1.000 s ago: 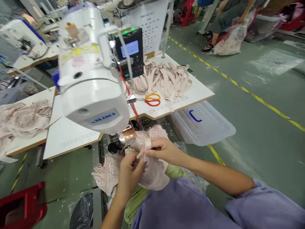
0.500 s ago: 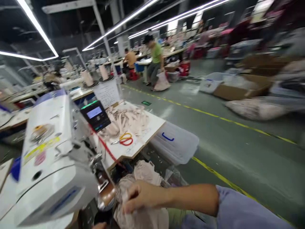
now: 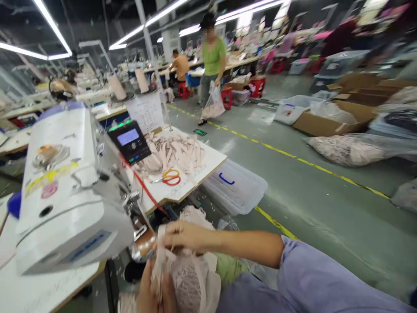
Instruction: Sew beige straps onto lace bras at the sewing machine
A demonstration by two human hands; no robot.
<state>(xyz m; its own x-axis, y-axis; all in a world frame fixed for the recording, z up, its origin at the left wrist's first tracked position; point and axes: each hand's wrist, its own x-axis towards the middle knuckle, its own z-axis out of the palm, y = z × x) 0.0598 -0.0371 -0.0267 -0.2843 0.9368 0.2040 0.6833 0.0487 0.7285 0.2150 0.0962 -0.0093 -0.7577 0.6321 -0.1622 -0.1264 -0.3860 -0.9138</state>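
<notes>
My right hand (image 3: 184, 234) comes in from the right and pinches the band-like upper edge of a pale pink lace garment (image 3: 192, 282). Below it, at the bottom of the view, my left hand (image 3: 153, 289) is closed on the same garment's left side. The lace hangs over my lap, between the sewing machine and my purple sleeve. To the left stands the white sewing machine (image 3: 71, 191), its head close to both hands. More pale pink fabric (image 3: 195, 215) is bunched behind my right hand.
On the table's wing (image 3: 202, 167) lie pale pink strips (image 3: 182, 152) and red-and-yellow scissors (image 3: 171, 177). A lidded clear bin (image 3: 239, 187) sits beside it on the floor. A person in green (image 3: 213, 61) carries a plastic bag (image 3: 215, 102) beyond. Boxes and bags stand right.
My right hand has moved slightly up and left with the fabric. My left hand has risen into view and grips the garment too. The person in green stands more upright and appears nearer.
</notes>
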